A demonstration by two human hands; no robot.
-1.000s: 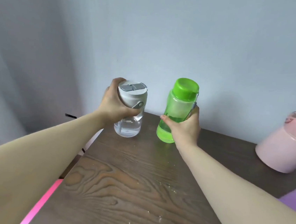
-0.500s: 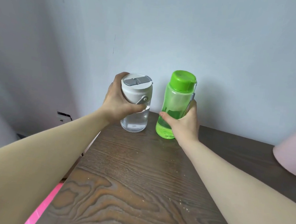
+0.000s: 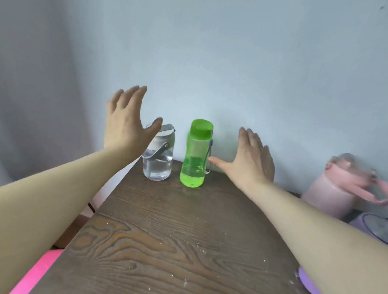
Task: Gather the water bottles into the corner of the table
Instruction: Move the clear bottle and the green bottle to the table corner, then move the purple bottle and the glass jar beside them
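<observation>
Two bottles stand upright side by side in the far left corner of the dark wooden table, against the wall. The clear bottle with a white lid and grey handle is on the left, the green bottle on the right. My left hand hovers open just left of and above the clear bottle, its thumb in front of the lid. My right hand is open to the right of the green bottle, thumb tip near its strap. Neither hand grips anything.
A pink jug with a handle stands at the far right against the wall. A pale purple round object lies in front of it, and a purple disc peeks out under my right forearm. The table's left edge drops off beside a pink strip.
Both hands have let go of the bottles and spread open, drawing away to either side. The two bottles now stand on their own in the corner.
</observation>
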